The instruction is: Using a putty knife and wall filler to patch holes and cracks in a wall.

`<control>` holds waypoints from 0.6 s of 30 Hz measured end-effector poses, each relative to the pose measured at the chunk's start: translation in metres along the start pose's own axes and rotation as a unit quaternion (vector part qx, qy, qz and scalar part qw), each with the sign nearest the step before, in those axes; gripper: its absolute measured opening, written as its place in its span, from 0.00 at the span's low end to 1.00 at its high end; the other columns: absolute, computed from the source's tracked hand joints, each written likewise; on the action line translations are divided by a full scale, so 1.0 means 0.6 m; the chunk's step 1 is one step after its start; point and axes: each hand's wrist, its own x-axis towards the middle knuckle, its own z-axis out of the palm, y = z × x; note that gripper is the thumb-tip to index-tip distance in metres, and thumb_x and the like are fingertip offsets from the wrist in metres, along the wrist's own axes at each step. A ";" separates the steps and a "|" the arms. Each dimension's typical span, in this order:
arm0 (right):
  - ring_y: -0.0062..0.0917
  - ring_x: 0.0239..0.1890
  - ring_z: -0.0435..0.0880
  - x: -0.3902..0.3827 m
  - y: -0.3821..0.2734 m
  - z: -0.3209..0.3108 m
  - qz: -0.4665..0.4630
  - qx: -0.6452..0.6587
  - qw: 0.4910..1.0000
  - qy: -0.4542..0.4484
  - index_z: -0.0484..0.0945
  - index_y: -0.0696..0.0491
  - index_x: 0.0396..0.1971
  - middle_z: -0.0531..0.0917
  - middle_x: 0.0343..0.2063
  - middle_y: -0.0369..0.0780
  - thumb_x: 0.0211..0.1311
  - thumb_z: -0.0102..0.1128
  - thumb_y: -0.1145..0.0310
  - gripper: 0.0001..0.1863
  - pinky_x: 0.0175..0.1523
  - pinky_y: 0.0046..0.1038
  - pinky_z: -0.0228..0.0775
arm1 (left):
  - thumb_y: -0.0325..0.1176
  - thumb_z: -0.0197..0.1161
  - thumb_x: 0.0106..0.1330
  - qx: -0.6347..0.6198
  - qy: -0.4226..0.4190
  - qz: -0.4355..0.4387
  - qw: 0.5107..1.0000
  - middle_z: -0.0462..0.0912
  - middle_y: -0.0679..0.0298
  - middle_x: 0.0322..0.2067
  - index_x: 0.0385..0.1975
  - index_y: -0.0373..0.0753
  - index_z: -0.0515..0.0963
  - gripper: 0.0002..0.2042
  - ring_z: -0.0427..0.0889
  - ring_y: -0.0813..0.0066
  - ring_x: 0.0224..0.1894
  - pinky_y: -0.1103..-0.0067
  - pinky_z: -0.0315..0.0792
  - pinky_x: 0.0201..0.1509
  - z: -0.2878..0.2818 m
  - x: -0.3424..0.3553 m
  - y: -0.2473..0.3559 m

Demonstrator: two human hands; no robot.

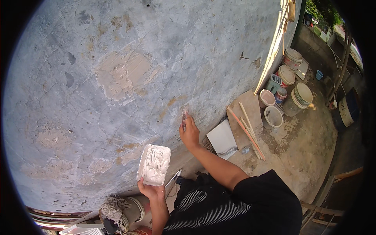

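Note:
My right hand [189,132] is closed around a small putty knife [184,116], its tip at the weathered blue-grey wall [203,47]. The blade is small in view, so I cannot tell how firmly it touches. Lower down and to the left, my left hand [151,190] grips the near end of a shallow white rectangular tray [169,161]. Creamy off-white putty [153,161] with ridged swirls fills it. A large beige patch [123,73] shows on the wall up and left of the knife, and a smaller pale patch [54,138] lies farther left.
Several paint buckets [286,75] line the wall's foot at right. Nearer are a brown board [252,107], wooden strips [250,135] and a white panel [222,136]. At lower left stands a bucket [136,208] beside a mop head [113,207]. A barrel [346,107] is far right.

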 end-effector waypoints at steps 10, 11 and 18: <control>0.45 0.48 0.82 -0.104 -0.019 0.003 -0.141 0.061 0.978 -0.142 0.73 0.57 0.52 0.79 0.53 0.47 0.56 0.62 0.78 0.22 0.48 0.37 0.77 | 0.43 0.57 0.56 -0.024 -0.006 -0.009 1.000 0.66 0.53 0.67 0.69 0.36 0.60 0.37 0.67 0.52 0.68 0.56 0.62 0.71 0.041 0.009 -0.002; 0.45 0.48 0.82 -0.110 -0.017 -0.001 -0.141 0.060 0.978 -0.140 0.73 0.57 0.52 0.79 0.53 0.47 0.56 0.62 0.78 0.22 0.48 0.37 0.77 | 0.43 0.57 0.56 -0.024 0.002 -0.006 1.000 0.66 0.53 0.67 0.69 0.36 0.60 0.37 0.67 0.52 0.68 0.56 0.62 0.71 0.044 0.009 -0.003; 0.38 0.37 0.86 -0.093 0.015 -0.091 0.005 0.050 0.971 -0.232 0.75 0.58 0.44 0.84 0.34 0.48 0.58 0.61 0.78 0.13 0.43 0.31 0.77 | 0.43 0.57 0.57 -0.021 -0.017 0.016 1.000 0.66 0.53 0.67 0.69 0.35 0.60 0.37 0.67 0.52 0.68 0.56 0.62 0.72 0.020 -0.008 0.008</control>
